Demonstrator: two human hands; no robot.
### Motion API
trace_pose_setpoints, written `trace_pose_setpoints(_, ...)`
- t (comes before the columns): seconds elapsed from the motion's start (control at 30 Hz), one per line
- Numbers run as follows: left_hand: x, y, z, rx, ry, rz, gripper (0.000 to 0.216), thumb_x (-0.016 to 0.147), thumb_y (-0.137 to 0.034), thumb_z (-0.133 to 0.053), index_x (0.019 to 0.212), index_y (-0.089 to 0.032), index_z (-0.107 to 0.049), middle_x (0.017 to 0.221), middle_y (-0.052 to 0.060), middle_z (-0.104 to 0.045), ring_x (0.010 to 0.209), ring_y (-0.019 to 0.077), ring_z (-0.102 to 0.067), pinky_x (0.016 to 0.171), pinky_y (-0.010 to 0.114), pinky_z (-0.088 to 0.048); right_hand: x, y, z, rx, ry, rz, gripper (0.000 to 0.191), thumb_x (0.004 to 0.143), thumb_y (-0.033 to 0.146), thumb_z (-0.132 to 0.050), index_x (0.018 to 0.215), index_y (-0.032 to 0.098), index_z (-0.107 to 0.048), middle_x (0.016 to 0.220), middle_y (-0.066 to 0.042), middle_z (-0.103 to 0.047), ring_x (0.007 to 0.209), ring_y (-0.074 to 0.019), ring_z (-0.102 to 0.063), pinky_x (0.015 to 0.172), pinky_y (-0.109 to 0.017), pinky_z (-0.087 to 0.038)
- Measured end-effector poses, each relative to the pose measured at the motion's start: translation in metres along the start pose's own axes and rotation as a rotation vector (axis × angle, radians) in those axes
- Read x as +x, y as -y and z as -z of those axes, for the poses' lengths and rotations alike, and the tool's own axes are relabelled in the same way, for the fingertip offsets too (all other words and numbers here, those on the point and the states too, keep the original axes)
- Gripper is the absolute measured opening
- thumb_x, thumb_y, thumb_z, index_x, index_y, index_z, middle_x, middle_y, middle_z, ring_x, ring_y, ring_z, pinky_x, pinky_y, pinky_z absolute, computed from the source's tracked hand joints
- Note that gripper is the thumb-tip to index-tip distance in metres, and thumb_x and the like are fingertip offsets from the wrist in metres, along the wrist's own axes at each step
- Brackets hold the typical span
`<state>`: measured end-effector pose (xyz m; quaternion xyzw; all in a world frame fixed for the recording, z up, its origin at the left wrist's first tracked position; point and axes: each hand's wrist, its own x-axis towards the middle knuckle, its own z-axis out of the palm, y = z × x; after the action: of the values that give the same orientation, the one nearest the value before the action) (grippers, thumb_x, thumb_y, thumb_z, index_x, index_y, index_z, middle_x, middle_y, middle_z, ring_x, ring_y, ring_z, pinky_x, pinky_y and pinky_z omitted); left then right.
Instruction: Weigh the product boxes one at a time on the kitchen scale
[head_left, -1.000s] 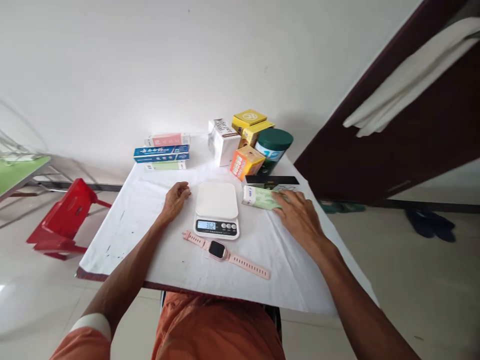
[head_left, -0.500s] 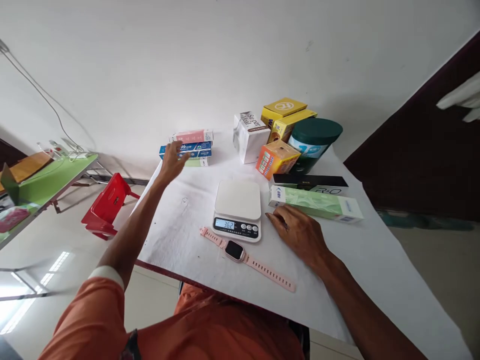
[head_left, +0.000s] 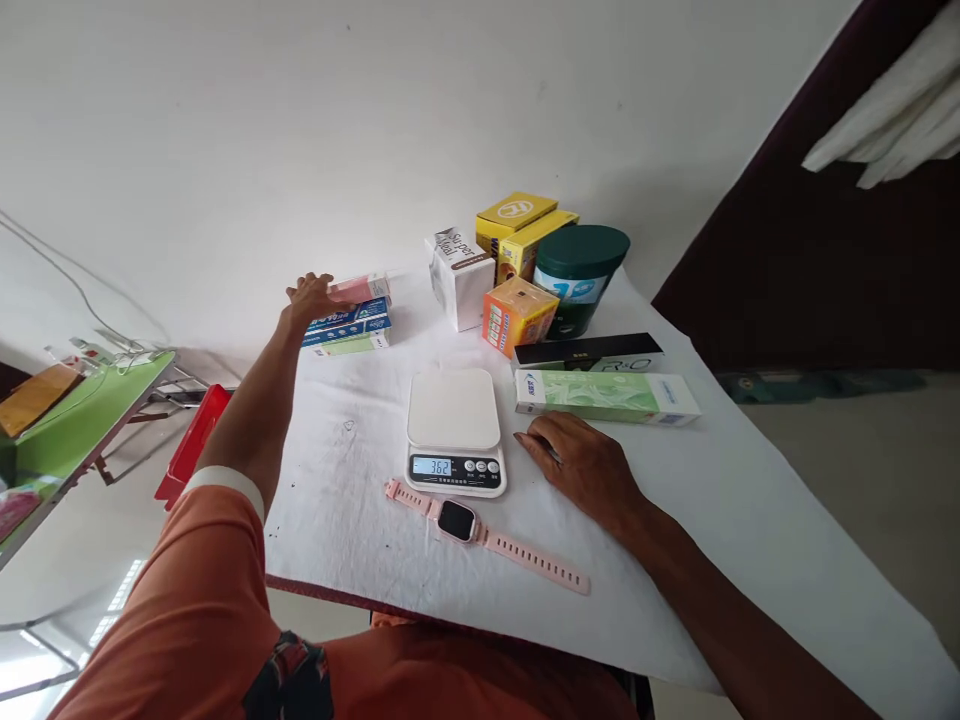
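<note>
My left hand [head_left: 311, 298] reaches to the far left of the table with fingers spread over the left end of a pink-and-white box [head_left: 364, 289]. Its thumb lies along the front of that box. In front sit a blue box [head_left: 351, 325] and a pale green-and-white box [head_left: 356, 344]. Loosely curled, my right hand [head_left: 581, 460] rests on the table with nothing visible in it. It lies between a white digital scale [head_left: 454, 410] and a long green-and-white box [head_left: 607, 393]. The scale's plate is bare and its display is lit. Below it lies a pink-strapped smartwatch [head_left: 456, 520].
A black box [head_left: 589, 350] lies behind the long green one. Further back stand an orange box [head_left: 519, 315], a white box [head_left: 459, 280], yellow boxes [head_left: 517, 210] and a dark green tub [head_left: 581, 255]. A red chair [head_left: 193, 445] and green table [head_left: 97, 415] are at left.
My left hand has moved from above the blue box back to the pink-and-white box, its fingers spreading. My right hand stays beside the scale. The whole view has shifted slightly.
</note>
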<state>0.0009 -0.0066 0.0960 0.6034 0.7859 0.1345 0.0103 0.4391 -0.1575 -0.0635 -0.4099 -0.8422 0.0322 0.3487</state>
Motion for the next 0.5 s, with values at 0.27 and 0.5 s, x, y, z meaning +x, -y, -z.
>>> trace_pose_setpoints(0.27,-0.011,-0.001,0.028,0.11,0.038,0.036,0.059,0.069,-0.055,-0.081,0.112,-0.022,-0.059,0.13,0.017,-0.055,0.131,0.041,-0.048,0.107,0.055,-0.042,0.002,-0.001,-0.001,-0.078,-0.053,0.053,0.029,0.102,0.023,-0.052,0.075,0.021,-0.059,0.072,-0.003,-0.066,0.072,-0.0176,-0.062,0.064,-0.028,-0.042)
trace_pose_setpoints(0.5,-0.094,-0.028,0.03,0.041,-0.14,-0.23,0.057,0.074,-0.053,-0.081,0.118,-0.022,-0.06,0.125,0.012,-0.057,0.119,0.0331,-0.056,0.106,0.049,-0.045,0.001,0.001,-0.002,-0.092,0.004,0.01,0.033,0.103,0.029,-0.053,0.072,0.02,-0.058,0.07,-0.002,-0.066,0.066,-0.016,-0.057,0.059,-0.029,-0.032)
